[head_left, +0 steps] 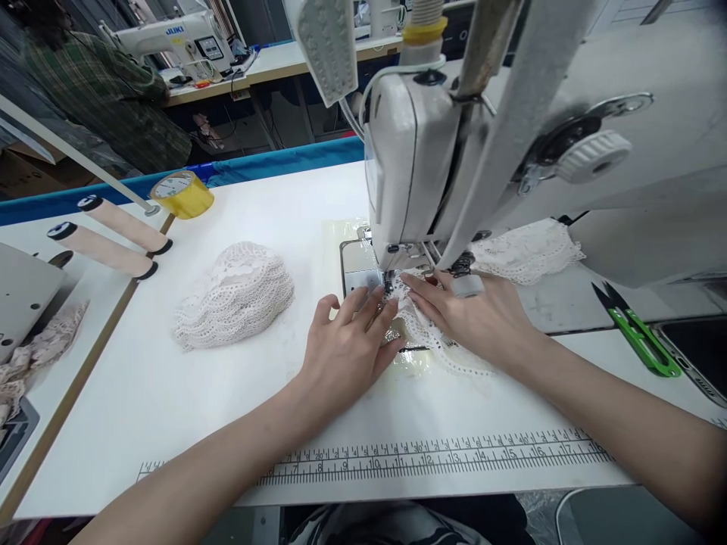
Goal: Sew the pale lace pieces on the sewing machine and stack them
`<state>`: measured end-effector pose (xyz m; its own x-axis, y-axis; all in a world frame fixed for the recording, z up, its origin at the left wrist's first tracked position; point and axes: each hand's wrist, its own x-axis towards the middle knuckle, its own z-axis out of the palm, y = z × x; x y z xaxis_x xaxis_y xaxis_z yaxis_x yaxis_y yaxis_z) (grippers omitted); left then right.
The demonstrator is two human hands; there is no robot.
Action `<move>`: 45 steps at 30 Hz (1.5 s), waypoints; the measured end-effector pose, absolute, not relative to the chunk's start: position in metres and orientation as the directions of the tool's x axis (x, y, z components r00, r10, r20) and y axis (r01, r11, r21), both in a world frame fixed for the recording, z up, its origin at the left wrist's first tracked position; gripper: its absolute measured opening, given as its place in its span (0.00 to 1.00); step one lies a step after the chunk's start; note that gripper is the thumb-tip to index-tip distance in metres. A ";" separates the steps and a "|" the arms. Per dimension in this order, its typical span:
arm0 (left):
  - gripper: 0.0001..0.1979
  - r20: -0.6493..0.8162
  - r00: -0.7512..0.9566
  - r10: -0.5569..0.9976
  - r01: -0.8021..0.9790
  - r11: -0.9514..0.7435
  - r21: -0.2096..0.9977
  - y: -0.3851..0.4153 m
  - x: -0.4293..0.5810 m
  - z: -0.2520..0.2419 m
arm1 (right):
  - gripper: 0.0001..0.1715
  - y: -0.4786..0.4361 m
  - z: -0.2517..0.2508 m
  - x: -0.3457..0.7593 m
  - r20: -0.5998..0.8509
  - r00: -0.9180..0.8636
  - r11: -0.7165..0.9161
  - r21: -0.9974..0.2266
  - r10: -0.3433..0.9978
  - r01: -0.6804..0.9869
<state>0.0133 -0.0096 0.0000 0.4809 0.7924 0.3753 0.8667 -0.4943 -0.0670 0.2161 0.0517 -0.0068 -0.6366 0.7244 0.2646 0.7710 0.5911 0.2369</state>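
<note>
White eyelet lace fabric lies under the needle area of a white sewing machine. My left hand rests at the left of the presser foot, fingers spread and bent over the metal plate, its fingertips near the lace edge. My right hand lies flat on the lace, fingers stretched toward the needle, partly hidden behind the machine head. More lace trails behind the right hand under the machine arm. A bundled heap of white lace sits on the table left of my left hand.
Green thread snips and a phone lie at the right. Two thread cones and a yellow tape roll are at the left. A printed ruler runs along the front edge. Another person is beyond, near another sewing machine.
</note>
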 end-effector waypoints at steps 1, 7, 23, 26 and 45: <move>0.19 0.375 0.478 0.795 0.868 -0.493 -0.061 -0.009 0.013 0.000 | 0.19 0.052 -0.006 0.217 0.280 -0.638 0.597 0.225 0.717 0.770; 0.18 0.399 0.481 0.781 0.864 -0.500 -0.064 -0.007 0.012 -0.003 | 0.17 0.040 0.011 0.217 0.443 -0.658 0.714 0.056 0.609 0.698; 0.06 0.227 0.332 0.915 0.830 -0.398 0.391 0.021 0.018 0.008 | 0.21 0.045 -0.003 0.210 0.332 -0.492 0.583 -0.287 0.805 0.760; 0.09 0.195 0.302 0.933 0.804 -0.359 0.475 0.029 0.017 0.010 | 0.24 0.046 -0.003 0.209 0.338 -0.488 0.583 -0.299 0.805 0.755; 0.09 0.483 0.666 0.569 0.723 -0.653 -0.227 -0.007 0.006 0.003 | 0.14 0.038 0.006 0.214 0.521 -0.724 0.846 0.006 0.452 0.533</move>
